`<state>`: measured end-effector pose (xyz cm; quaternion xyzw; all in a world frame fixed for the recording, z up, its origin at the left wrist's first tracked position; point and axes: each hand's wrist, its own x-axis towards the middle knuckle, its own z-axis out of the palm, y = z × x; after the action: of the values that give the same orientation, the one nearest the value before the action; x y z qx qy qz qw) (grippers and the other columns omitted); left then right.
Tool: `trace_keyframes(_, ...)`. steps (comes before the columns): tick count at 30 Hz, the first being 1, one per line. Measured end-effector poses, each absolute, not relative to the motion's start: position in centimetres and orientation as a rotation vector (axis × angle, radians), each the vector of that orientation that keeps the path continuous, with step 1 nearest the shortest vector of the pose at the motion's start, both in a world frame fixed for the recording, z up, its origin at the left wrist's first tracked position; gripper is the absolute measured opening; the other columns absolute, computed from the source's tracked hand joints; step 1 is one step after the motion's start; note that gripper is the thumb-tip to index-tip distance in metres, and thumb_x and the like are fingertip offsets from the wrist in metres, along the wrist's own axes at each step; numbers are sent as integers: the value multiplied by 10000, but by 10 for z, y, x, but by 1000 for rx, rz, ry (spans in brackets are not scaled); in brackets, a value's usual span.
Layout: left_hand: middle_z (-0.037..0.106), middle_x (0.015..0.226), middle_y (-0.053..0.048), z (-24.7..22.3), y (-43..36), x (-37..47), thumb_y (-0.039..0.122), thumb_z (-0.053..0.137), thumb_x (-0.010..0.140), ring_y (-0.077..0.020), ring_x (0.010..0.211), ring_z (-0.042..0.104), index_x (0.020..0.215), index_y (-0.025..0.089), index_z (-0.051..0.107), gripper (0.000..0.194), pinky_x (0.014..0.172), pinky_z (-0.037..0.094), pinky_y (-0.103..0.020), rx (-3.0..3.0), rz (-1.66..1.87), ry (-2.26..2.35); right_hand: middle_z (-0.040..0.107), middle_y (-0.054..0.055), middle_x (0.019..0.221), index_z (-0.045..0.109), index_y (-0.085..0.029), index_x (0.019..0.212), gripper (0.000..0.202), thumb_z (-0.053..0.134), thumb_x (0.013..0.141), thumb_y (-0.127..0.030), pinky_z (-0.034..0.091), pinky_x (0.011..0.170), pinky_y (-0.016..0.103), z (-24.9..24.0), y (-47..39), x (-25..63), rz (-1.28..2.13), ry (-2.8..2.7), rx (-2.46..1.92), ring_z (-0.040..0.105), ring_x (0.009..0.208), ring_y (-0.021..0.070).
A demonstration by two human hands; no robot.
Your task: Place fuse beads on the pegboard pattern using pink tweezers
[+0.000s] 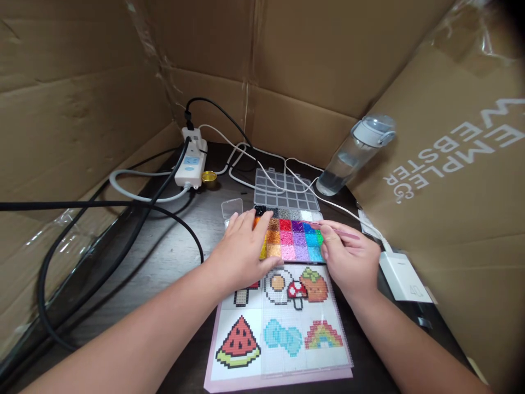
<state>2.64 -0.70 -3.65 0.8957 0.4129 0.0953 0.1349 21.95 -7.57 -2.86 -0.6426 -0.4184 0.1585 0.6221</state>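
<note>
A compartment box of coloured beads [287,238] lies on the dark table, its clear lid [283,189] folded back behind it. My left hand [246,246] rests over the box's left side, fingers apart, with nothing in it. Pinched in my right hand [350,254] are pink tweezers [346,234], their tip over the purple and blue compartments. Just in front of the box, a clear pegboard [287,364] covers part of a pattern sheet [238,377] showing a watermelon, a bow, a rainbow, an egg and a mushroom.
Cardboard walls [303,54] surround the table. A water bottle [348,156] stands at the back right, a white charger [404,276] at the right. A power strip [191,164], a small gold cup [209,177] and black and white cables occupy the back left.
</note>
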Motion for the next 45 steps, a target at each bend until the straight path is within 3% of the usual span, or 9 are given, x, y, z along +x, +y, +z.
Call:
trace_keyframes(6, 390, 1513, -293, -36, -7, 28, 597, 640, 839, -407, 1467, 308, 1544, 83, 272, 947, 1209, 183, -581, 2605, 282, 1192, 676, 19, 585, 804, -183, 922, 108, 736, 865, -245, 349, 370, 247, -2, -122, 215, 270, -986, -1346, 462, 392, 82)
trace_keyframes(11, 434, 1474, -256, -35, -6, 31, 588, 657, 830, -396, 1418, 377, 1536, 94, 280, 940, 1207, 182, -580, 2611, 309, 1167, 760, 73, 770, 807, -196, 958, 118, 742, 863, -219, 365, 375, 255, -15, -165, 208, 273, -914, -1448, 481, 391, 72)
trace_keyframes(15, 449, 1459, -247, -36, -5, 32, 591, 668, 820, -401, 1399, 396, 1529, 100, 288, 942, 1199, 196, -589, 2616, 326, 1165, 728, 55, 660, 804, -165, 967, 164, 733, 866, -274, 394, 360, 246, -37, -189, 202, 351, -846, -1585, 489, 384, 86)
trace_keyframes(21, 450, 1455, -243, -38, -5, 32, 593, 670, 816, -398, 1389, 407, 1525, 100, 290, 944, 1199, 202, -581, 2627, 342, 1165, 749, 68, 705, 801, -175, 1025, 241, 688, 888, -339, 490, 399, 264, -56, -205, 200, 308, -970, -1779, 642, 488, 163)
trace_keyframes(28, 451, 1453, -243, -36, -6, 32, 578, 680, 815, -400, 1385, 407, 1519, 101, 295, 934, 1198, 193, -587, 2610, 333, 1161, 780, 80, 740, 815, -180, 990, 241, 694, 875, -354, 577, 477, 305, -63, -204, 197, 273, -1030, -1800, 700, 548, 202)
trace_keyframes(36, 451, 1462, -232, -37, -5, 32, 580, 666, 821, -396, 1389, 405, 1518, 126, 281, 916, 1193, 201, -591, 2618, 343, 1161, 790, 94, 783, 823, -188, 951, 211, 700, 872, -340, 574, 455, 298, -63, -201, 197, 239, -1074, -1796, 709, 572, 211)
trace_keyframes(45, 444, 1456, -236, -37, -6, 31, 568, 670, 822, -409, 1383, 397, 1516, 112, 291, 913, 1195, 180, -598, 2592, 363, 1141, 739, 54, 638, 821, -189, 972, 215, 694, 878, -335, 553, 437, 294, -64, -201, 198, 301, -1057, -1797, 683, 525, 203)
